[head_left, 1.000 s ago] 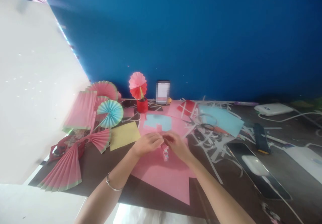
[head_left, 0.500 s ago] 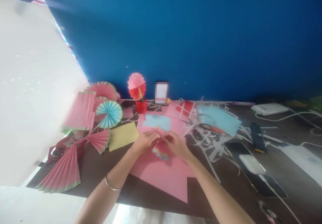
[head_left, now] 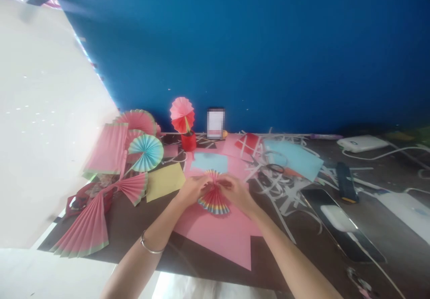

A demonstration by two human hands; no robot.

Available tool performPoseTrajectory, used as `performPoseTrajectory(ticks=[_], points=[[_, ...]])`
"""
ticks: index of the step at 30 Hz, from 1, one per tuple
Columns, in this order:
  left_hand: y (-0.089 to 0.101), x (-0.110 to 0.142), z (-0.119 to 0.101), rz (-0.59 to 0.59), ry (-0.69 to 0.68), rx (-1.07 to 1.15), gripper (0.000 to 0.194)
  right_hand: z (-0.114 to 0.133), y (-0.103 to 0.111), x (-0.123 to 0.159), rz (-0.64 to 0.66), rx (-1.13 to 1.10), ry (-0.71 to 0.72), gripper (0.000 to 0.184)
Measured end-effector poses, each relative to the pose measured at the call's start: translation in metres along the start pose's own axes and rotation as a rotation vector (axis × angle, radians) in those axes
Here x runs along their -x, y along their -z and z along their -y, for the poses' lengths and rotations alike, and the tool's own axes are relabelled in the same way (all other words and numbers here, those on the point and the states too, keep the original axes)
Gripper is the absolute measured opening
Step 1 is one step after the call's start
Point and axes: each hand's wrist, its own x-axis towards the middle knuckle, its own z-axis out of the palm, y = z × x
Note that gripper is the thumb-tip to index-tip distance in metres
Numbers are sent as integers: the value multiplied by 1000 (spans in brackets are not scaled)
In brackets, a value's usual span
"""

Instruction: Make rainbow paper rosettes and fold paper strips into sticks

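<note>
- The dark table [head_left: 134, 231] carries the pink paper [head_left: 225, 240].
- The yellow sheet [head_left: 165, 182] is lying just to the left of the pink paper.
- Above the pink paper, my left hand [head_left: 192, 190] and my right hand [head_left: 236, 192] are both closed with the fingers, grasping the pleated fan [head_left: 215, 200] from its two sides, near its narrow middle.
- The red pot [head_left: 188, 141] stands near the far left part of the pink paper.

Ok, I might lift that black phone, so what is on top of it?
A white gadget lies on the black phone, and a white cable runs across the phone. Whatever the surface beneath them shows is covered and cannot be seen.
</note>
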Motion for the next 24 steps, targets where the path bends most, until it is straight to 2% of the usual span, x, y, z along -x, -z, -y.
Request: performPoseTrajectory(ticks=[4,12,16,24], points=[[2,-1,-3,28,25,20,17,3,-1,2,-13,121,67,12],[3,-2,-4,118,68,42,16,9,-6,3,11,191,55,22],[3,-3,-3,116,78,45,16,10,-9,2,-1,207,51,24],[4,-4,-7,83,-43,23,21,6,-14,1,-37,176,51,21]])
